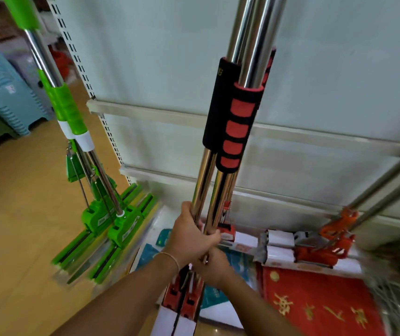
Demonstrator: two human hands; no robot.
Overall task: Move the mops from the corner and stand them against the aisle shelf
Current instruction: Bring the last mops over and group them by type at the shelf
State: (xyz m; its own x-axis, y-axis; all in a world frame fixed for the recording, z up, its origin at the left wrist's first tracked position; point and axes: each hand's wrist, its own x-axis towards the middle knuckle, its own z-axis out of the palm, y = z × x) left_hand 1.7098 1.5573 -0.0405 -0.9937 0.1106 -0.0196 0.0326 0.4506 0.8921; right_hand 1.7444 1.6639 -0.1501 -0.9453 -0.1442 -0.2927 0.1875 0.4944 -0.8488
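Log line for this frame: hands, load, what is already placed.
left hand: grips red mops poles | right hand: grips same poles, lower | green mops: leaning on aisle shelf

Tan floor (12, 214), stacked blue stools (2, 93).

The red mop poles (254, 44) run off the top edge. The right hand (214, 265) sits partly hidden behind the left hand (190, 235). Items at lower right (397, 267) are blurred.

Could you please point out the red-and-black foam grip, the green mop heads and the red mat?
red-and-black foam grip (239, 128): head view, a red band.
green mop heads (121, 229): head view, clamp block.
red mat (315, 301): head view, its centre.
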